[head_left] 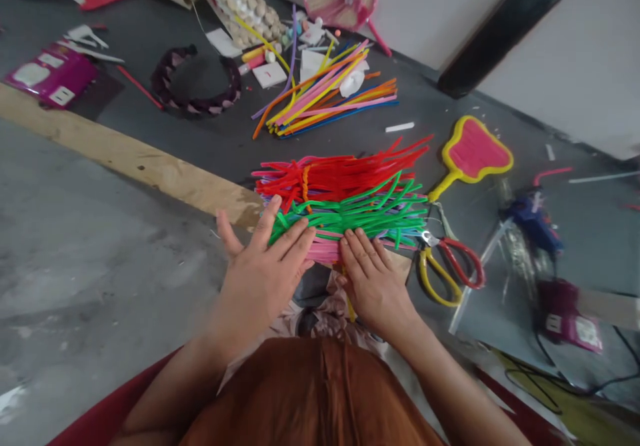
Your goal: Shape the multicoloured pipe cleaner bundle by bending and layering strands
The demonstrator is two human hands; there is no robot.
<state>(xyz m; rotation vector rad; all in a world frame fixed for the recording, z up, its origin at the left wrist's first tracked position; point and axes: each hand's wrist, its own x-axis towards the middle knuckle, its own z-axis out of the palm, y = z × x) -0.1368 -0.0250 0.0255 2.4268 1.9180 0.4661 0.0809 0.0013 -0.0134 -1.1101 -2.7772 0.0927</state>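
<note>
A wide pile of pipe cleaners lies at the table's front edge. Red pipe cleaners (350, 176) form its back part, with an orange one wrapped around them near the left end. Green pipe cleaners (355, 216) lie in front, and pink ones (324, 251) show along the near side. My left hand (267, 259) rests on the pile's left end, fingers stretched out and spread. Flat against the near middle of the green ones lie the fingers of my right hand (373, 273), stretched out and holding nothing.
Scissors (453, 269) with red and yellow handles lie right of the pile. Beyond them are a yellow-edged pink paddle shape (477, 149) and a blue glue gun (535, 223). Loose coloured pipe cleaners (325, 96), a braided headband (197, 103) and a black cylinder (500, 33) are farther back.
</note>
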